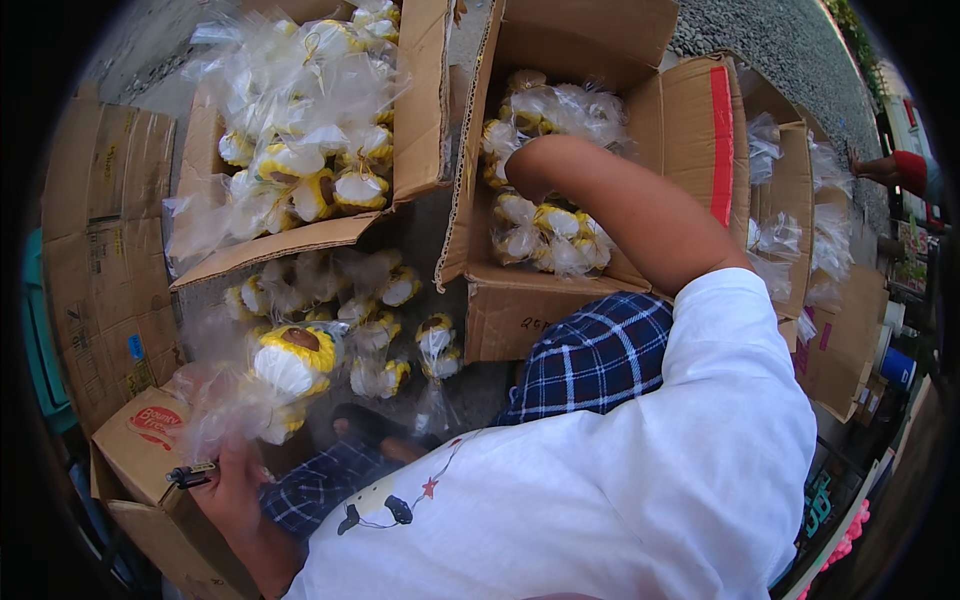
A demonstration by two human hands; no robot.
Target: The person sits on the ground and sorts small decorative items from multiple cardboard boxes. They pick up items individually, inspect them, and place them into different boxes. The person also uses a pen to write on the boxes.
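Low on the left, my left hand (234, 487) is closed round a dark pen (190, 474) and the gathered end of a clear plastic bag (215, 405). A white-and-yellow item with a brown patch (292, 362) shows in that bag. My right hand (528, 167) reaches down into the middle cardboard box (545, 35); its fingers are hidden. Around it in this box lie bagged white-and-yellow items (555, 225). More bagged items (395, 290) lie on the ground between my left hand and the boxes.
An overfilled cardboard box (425, 95) of bagged items stands far left, beside a flattened carton (105, 220). A closed carton (140, 430) sits near my left hand. More boxes with plastic bags (785, 225) line the right. A person's arm (875, 167) shows at far right.
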